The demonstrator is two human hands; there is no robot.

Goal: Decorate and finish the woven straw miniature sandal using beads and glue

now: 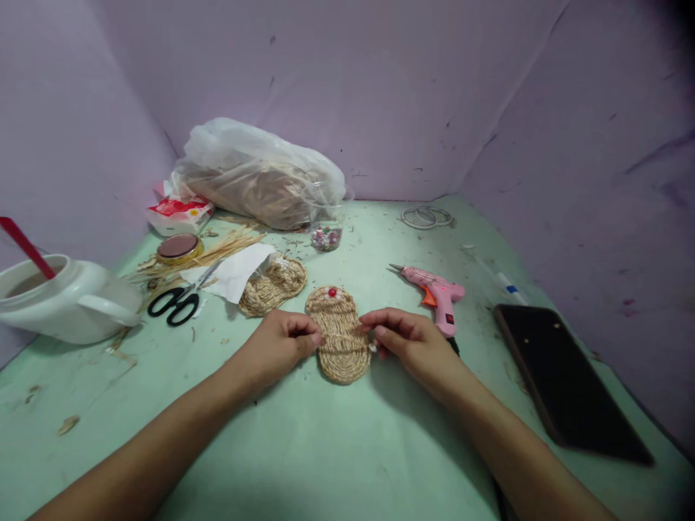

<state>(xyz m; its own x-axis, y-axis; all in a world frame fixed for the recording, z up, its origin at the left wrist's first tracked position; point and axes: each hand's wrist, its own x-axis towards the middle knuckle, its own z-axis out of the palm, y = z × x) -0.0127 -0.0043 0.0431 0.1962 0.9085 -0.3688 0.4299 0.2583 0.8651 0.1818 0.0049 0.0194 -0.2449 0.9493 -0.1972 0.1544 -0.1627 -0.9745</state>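
A small sole-shaped woven straw slipper (343, 362) lies flat in front of me, with a red bead (332, 293) among white ones at its far end. A thin straw strand (342, 337) crosses its middle. At the slipper's left edge, my left hand (285, 344) is closed, thumb and forefinger pinching near the strand's end. My right hand (407, 340) is curled at the right edge, a small white bead (373, 348) showing by its fingertips; what those fingers hold is partly hidden. Just behind lies another woven straw slipper (276, 289) with white beads, partly under white paper (244, 271).
A pink glue gun (428, 286) and a dark phone (570, 383) lie to the right. Black-handled scissors (182, 304), straw strips (228, 246) and a white jug (87, 304) are left. Behind stand a cup of beads (326, 237) and a plastic bag (260, 174).
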